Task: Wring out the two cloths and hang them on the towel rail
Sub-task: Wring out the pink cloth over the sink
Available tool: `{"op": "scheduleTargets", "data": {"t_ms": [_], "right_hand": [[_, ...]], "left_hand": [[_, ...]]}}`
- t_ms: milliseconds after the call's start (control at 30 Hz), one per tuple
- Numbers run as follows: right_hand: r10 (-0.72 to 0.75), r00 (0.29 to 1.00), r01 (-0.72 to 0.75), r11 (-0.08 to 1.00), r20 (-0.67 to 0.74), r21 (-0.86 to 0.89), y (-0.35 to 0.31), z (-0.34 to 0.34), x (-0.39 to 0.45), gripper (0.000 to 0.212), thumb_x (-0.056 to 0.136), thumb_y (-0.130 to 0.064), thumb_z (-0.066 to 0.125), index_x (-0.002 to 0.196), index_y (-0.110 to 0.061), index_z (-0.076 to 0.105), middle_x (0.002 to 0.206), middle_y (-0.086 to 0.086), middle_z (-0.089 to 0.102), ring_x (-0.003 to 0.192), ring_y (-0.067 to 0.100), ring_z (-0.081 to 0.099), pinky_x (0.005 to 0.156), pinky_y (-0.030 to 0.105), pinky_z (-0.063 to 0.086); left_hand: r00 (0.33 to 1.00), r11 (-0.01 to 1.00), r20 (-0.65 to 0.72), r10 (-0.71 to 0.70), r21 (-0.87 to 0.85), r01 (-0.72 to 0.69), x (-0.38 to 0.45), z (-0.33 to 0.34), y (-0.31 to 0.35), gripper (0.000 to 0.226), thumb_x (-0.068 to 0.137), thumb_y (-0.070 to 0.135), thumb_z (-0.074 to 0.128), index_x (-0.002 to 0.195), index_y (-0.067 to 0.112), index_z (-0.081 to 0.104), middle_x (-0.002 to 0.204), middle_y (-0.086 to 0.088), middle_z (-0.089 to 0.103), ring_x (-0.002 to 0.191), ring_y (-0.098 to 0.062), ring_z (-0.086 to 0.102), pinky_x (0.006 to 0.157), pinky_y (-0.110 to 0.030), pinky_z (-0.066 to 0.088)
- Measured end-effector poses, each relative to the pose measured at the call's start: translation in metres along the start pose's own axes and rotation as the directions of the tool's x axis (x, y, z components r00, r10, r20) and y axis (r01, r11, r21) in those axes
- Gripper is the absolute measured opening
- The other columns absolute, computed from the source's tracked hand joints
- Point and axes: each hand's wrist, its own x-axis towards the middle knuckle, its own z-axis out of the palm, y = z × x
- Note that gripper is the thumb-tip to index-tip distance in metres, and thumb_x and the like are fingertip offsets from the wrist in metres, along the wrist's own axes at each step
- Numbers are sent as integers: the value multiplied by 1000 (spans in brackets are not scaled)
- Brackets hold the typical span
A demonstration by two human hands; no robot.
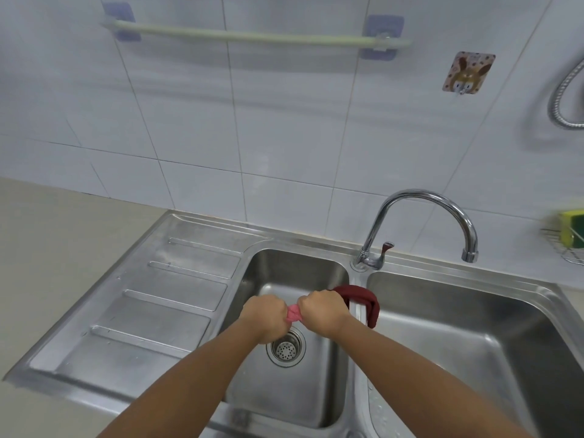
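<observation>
A pink cloth [294,312] is bunched tight between my two fists above the left sink basin [284,273]. My left hand [264,314] grips its left end and my right hand [322,311] grips its right end, so only a small twisted part shows between them. A dark red cloth [363,298] lies draped over the divider between the two basins, just right of my right hand. The pale green towel rail [252,36] runs across the tiled wall high above, with nothing on it.
A chrome tap [423,222] arches over the right basin [458,327]. The drain strainer [286,349] sits below my hands. A ribbed draining board [151,305] lies to the left. A wall hook sticker [467,72], a shower hose [565,96] and a sponge [570,229] in a wire rack are at the right.
</observation>
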Motion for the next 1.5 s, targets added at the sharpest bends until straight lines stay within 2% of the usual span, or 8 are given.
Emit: {"op": "scheduleTargets", "data": {"t_ms": [467,700,867,1000,1067,1267,1400,1500], "right_hand": [[89,996,-89,995,18,53,-8,-12,-25,21,93,-24,47,103,-8,57,99,13,70,88,35,66,62,33,38],[195,980,-201,951,50,233,-10,-24,-46,30,84,-43,62,99,-18,52,92,5,68,81,28,65,62,30,40],[155,930,-364,501,333,785,-9,-36,-70,46,74,-17,68,107,-20,36,88,-3,53,74,11,53,62,26,42],[165,902,-422,143,399,895,-2,-31,-89,30,71,-19,60,94,-20,41,78,0,50,64,11,47,56,24,35],[174,913,-372,-13,368,928,2,-28,-92,19,78,-17,63,89,-18,48,75,0,60,62,12,54,57,24,40],[268,911,-306,-71,314,949,-4,-26,-93,21,85,-25,71,105,-18,69,90,-2,69,85,14,62,82,31,49],[242,917,-263,-226,316,938,-20,-36,-84,35,87,4,59,116,-13,65,101,6,68,92,18,65,85,33,54],[256,913,-222,-345,319,912,-30,-46,-76,42,84,16,46,117,-5,61,101,11,67,88,20,66,85,35,55]], "left_hand": [[990,997,-121,-74,24,78,-14,-1,3,26,95,31,43,95,11,59,87,-7,66,71,-25,60,62,-30,44],[998,914,10,-59,-401,58,-33,-2,11,37,75,43,63,101,19,52,103,0,57,88,-20,61,79,-37,55],[993,718,112,22,-694,62,-50,-6,16,28,78,23,63,104,13,60,102,-8,68,87,-20,63,84,-35,53],[988,544,153,23,-831,116,-67,-4,23,35,77,33,61,109,23,55,112,-2,68,106,-17,65,98,-42,51],[988,400,145,54,-910,111,-75,-11,32,22,90,33,53,110,26,58,108,6,70,100,-4,66,94,-26,53],[993,511,76,-89,-852,111,-81,-16,23,33,95,46,51,114,20,60,111,0,68,99,-14,65,92,-33,53],[992,394,86,-92,-912,116,-82,-19,8,17,88,24,67,97,17,55,107,-3,69,86,-13,68,68,-22,55],[992,327,60,-113,-940,94,-83,-20,-6,23,82,18,73,90,19,51,107,-6,70,94,-20,70,85,-37,58]]}}
